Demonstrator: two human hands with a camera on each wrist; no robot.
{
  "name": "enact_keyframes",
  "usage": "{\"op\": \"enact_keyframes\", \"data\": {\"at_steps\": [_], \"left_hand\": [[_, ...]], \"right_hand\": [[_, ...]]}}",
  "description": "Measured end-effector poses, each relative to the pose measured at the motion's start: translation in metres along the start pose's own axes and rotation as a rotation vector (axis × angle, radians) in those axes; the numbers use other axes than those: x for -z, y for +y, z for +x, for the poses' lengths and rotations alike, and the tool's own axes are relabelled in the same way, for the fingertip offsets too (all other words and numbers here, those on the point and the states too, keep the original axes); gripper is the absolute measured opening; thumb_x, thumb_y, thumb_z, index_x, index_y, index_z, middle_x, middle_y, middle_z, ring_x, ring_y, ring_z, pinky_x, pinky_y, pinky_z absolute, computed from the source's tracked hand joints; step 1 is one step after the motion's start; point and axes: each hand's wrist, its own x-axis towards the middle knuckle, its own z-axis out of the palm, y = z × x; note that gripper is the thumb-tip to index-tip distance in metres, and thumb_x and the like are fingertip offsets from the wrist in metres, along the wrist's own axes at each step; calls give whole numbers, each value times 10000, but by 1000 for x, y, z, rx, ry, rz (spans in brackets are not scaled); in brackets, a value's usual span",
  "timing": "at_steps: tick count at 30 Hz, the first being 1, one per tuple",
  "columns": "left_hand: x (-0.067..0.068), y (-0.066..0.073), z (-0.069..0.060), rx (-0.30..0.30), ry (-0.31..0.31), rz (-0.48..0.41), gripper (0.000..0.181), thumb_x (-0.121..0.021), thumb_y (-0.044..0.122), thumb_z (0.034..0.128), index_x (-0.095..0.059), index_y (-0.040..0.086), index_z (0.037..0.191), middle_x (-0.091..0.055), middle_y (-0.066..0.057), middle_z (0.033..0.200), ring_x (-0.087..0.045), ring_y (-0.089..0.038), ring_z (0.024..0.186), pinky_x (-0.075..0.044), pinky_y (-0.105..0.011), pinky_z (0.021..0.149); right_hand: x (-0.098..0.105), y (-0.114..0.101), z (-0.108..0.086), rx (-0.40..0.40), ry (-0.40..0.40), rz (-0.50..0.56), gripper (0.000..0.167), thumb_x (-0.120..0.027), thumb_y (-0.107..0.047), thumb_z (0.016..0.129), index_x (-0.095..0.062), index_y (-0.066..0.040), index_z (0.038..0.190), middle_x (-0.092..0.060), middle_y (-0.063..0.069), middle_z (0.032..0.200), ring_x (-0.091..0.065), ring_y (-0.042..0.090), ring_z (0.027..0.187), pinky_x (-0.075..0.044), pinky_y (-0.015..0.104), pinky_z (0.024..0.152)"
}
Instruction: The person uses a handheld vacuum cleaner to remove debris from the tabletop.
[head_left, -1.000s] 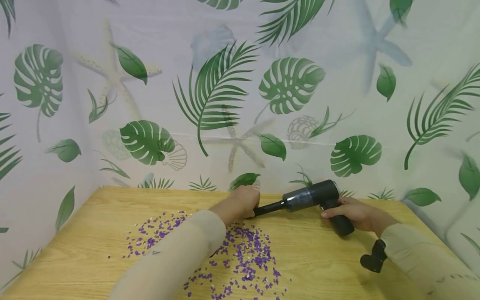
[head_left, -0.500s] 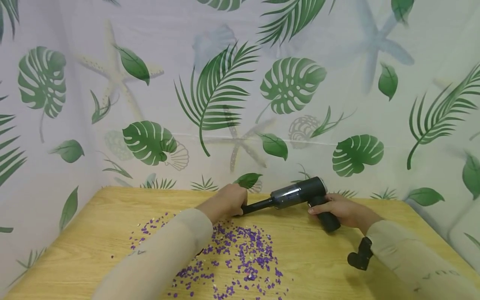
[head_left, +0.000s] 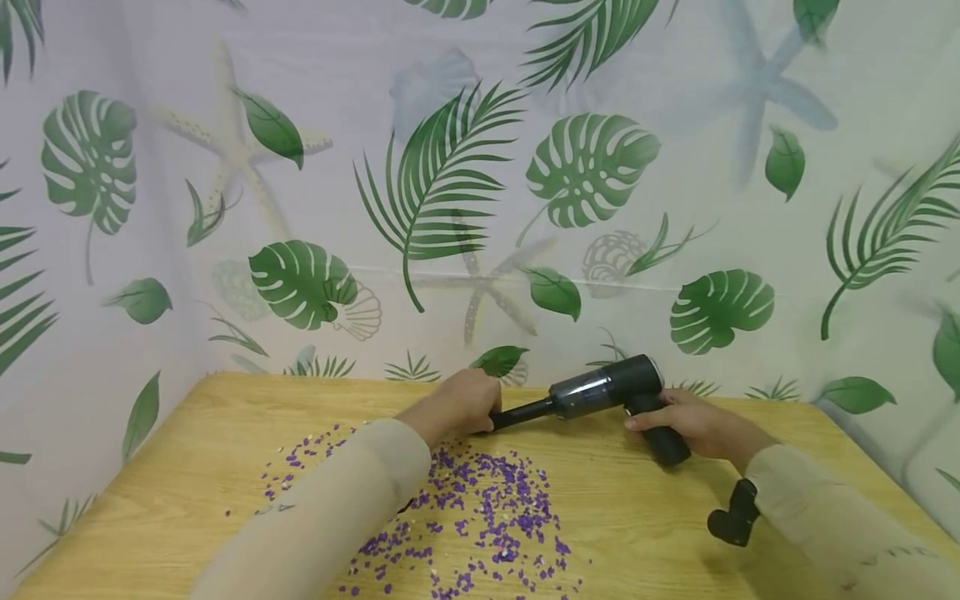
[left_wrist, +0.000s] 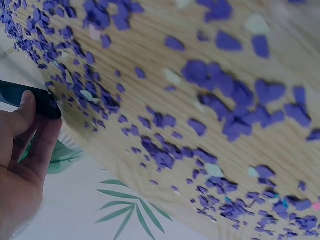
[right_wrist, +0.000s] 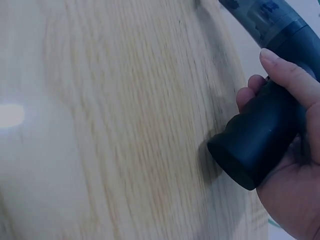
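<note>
black plastic forms the handheld vacuum (head_left: 630,382), held at the far side of the wooden table (head_left: 165,467). its handle (head_left: 667,446) is wrapped by the right hand (head_left: 701,425); its nozzle (head_left: 527,412) is pinched between thumb and fingers by the left hand (head_left: 471,402), near scattered purple bits (head_left: 507,552).

No legible text for you in any view. Your left sleeve (head_left: 330,521) has a small dark mark (head_left: 281,507) on the forearm; can't tell if it's a letter. Your right sleeve (head_left: 832,521) carries a row of faint dark marks (head_left: 909,552), lettering-like but too small and blurred for you to read.
</note>
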Motion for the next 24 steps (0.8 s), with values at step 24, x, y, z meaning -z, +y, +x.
{"op": "enact_keyframes", "data": {"at_steps": [24], "left_hand": [[6,67,13,-106,2,86,135,-800,306,856,-770,180,893,-716,86,841,-640,-82,778,-529,-213,722]], "right_hand": [[53,36,-44,62,-141,-3,297,-612,-141,978,-557,27,1217,-618,2,1044,-597,172,955,-519,335,840]]}}
